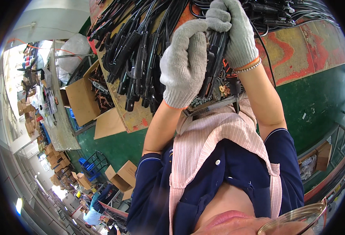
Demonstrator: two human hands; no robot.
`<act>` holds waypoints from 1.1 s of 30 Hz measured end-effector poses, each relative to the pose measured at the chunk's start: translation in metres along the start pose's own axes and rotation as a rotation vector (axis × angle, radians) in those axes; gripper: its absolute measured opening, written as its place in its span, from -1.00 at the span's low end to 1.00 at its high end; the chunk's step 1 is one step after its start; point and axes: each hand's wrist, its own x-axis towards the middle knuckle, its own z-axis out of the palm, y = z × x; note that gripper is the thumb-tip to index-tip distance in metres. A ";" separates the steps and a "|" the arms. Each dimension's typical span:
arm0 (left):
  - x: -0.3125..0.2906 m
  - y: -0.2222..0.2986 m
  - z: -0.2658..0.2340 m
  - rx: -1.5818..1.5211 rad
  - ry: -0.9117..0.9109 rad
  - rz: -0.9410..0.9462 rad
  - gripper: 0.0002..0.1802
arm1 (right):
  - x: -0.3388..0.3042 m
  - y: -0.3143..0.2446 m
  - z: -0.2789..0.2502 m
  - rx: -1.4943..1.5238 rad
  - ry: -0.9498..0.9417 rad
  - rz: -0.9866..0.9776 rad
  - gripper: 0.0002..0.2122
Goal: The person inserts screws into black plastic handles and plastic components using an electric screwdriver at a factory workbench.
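Observation:
Both my hands wear grey knit gloves and meet at the top middle, over the table's near edge. Between them is a black plastic handle, long and slim, pointing down toward me. My right hand is closed around its upper part. My left hand is closed beside it, its fingertips pressed together near the handle's top; whether they pinch some small part is hidden. Just under the handle sits a tray of small metal screws and copper-coloured pieces. A red-and-black object lies by my right wrist, partly covered.
Many similar black handles with cables lie heaped on the worn table to the left. More cabled black parts lie at the far right. The painted tabletop shows at right. An open cardboard box of metal parts stands left.

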 end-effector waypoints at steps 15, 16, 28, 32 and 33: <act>-0.069 0.007 -0.020 -1.101 0.093 -1.440 -0.74 | -0.053 -0.029 -0.048 -2.249 -0.231 -0.922 -0.53; -0.065 0.011 -0.017 -1.119 0.090 -1.454 -0.74 | -0.064 -0.029 -0.064 -2.247 -0.099 -0.668 -0.48; -0.087 -0.013 -0.043 -1.099 0.002 -1.320 -0.76 | -0.074 -0.048 -0.071 -1.207 0.106 -0.056 -0.61; -0.086 -0.014 -0.039 -1.197 0.024 -1.334 -0.73 | -0.080 -0.018 -0.013 -0.660 -0.080 -0.441 -0.54; -0.085 -0.014 -0.038 -1.194 0.056 -1.348 -0.73 | -0.084 -0.027 -0.013 -0.611 -0.171 -0.367 -0.54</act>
